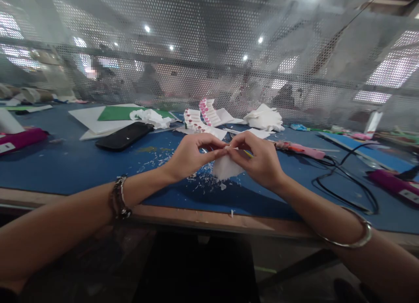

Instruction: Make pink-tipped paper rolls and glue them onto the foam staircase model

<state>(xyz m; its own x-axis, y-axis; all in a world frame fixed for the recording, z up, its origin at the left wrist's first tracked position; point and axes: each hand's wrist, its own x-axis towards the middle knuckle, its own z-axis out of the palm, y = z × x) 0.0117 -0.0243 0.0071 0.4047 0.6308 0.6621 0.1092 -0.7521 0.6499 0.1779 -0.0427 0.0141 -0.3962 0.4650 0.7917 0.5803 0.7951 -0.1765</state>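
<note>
Both my hands meet above the blue table, fingertips almost touching. A thin white sheet (225,166), perhaps paper or fabric, hangs down from between them. My left hand (193,152) pinches its top edge between thumb and forefinger. Right beside it, my right hand (257,156) is closed in a pinch on the same edge. What exactly lies between the fingertips is too small to make out. Small white scraps (209,183) are scattered on the table under the hands. Just behind stand white strips edged with pink and dark red pieces (206,115).
A black phone (126,136) lies at left near green and white sheets (121,113). A stack of white pieces (264,117) is at the back. To the right are a pink-wrapped tool (301,149), a looping black cable (348,185) and a purple case (394,183). Perforated metal screening rises behind.
</note>
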